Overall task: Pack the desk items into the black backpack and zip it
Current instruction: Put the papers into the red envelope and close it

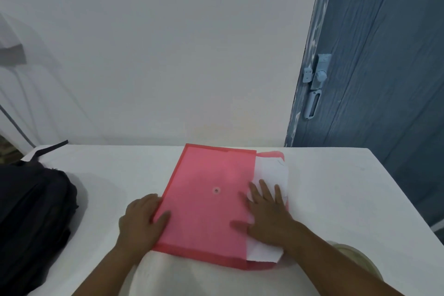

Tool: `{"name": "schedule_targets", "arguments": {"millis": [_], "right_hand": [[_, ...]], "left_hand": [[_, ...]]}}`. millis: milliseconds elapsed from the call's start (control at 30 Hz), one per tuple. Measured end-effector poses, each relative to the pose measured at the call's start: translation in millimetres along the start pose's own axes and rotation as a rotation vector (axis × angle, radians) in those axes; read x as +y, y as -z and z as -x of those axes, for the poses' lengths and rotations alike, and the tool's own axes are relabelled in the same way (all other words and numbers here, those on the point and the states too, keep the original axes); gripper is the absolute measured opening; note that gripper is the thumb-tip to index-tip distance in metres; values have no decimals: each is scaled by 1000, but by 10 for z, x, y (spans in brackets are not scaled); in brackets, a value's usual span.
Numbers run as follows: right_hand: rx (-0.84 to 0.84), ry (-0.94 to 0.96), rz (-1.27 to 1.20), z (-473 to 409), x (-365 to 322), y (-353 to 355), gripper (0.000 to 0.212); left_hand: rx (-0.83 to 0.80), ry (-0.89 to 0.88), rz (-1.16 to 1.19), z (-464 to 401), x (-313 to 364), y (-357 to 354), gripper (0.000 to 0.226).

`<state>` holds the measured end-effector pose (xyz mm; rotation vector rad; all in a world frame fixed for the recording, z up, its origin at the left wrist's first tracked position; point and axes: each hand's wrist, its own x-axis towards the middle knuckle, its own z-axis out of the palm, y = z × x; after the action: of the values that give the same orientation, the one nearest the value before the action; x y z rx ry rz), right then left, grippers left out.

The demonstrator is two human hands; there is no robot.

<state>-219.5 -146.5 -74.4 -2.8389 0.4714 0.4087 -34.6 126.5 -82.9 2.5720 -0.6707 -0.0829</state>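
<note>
The flat pink plastic folder (206, 199) is gripped at 9 o'clock by the left hand (141, 220); white paper sheets (271, 173) at 3 o'clock are pressed by the flat right hand (269, 214). The black fabric backpack (33, 218) lies well apart at 9 o'clock.

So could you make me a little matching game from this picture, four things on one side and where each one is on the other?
Things:
1. black backpack
2. red folder
3. white paper
4. left hand

Places:
A. sticking out of the folder's right side, under the right hand
B. holding the folder's left edge
C. at the table's left end
D. flat in the middle of the table

Pairs: 1-C, 2-D, 3-A, 4-B
</note>
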Motion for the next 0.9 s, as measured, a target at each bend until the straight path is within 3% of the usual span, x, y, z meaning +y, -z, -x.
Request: {"name": "schedule_targets", "arguments": {"millis": [200,300,400,467,600,700,900], "right_hand": [[-94,124,-343,9,-123,233,102],[-8,131,-142,-78,-75,164,109],[91,10,20,-130,-114,40,115],[171,-29,9,-149,-134,9,125],[-2,107,-153,-132,-73,-1,117],[3,207,-229,-104,29,-23,126],[186,9,-172,-132,43,-110,141]], "left_hand": [[-31,-67,139,87,-221,-17,90],[15,-86,182,87,-211,-41,87],[13,-119,199,95,-219,-39,86],[-3,-123,210,104,-226,-32,83],[18,-129,240,100,-250,-37,77],[26,-129,224,89,-259,-58,77],[54,-162,199,73,-263,-76,76]]}}
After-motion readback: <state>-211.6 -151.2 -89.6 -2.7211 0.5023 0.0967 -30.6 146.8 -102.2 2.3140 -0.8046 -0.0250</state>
